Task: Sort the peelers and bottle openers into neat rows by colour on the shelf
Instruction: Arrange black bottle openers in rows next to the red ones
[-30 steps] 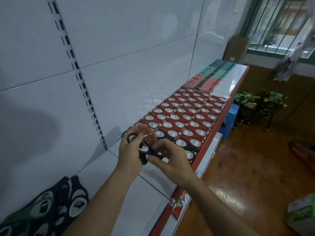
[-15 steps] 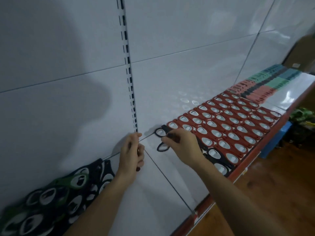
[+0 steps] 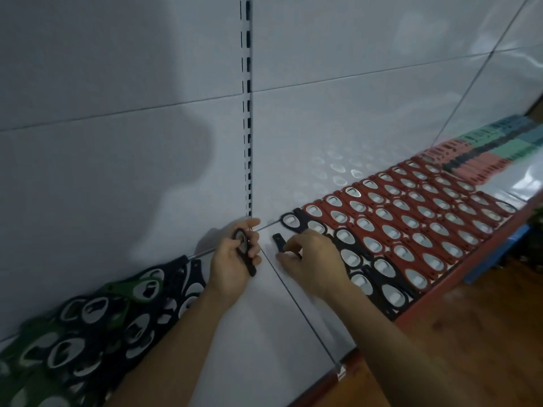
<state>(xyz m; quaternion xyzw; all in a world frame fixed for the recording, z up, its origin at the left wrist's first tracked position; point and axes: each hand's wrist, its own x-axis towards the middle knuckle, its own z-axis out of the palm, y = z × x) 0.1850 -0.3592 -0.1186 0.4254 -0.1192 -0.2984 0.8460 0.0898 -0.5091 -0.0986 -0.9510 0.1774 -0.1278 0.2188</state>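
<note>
My left hand (image 3: 232, 259) grips a black bottle opener (image 3: 245, 251) near the shelf's back wall, its handle pointing toward me. My right hand (image 3: 311, 259) pinches another black bottle opener (image 3: 279, 242) and holds it down on the white shelf (image 3: 255, 333), at the left end of a black row (image 3: 370, 268). Red bottle openers (image 3: 411, 212) lie in neat rows to the right. A loose heap of black and green openers (image 3: 97, 321) lies at the left.
Pink, black, teal and blue peelers (image 3: 484, 154) are lined up at the shelf's far right end. A slotted upright (image 3: 248, 113) runs up the white back wall. The shelf's red front edge (image 3: 440, 283) borders a wooden floor (image 3: 484, 333).
The view swung left. My hands separated: the left keeps one black opener, while the right carried another to the left end of the black row and lowered it onto the shelf.
</note>
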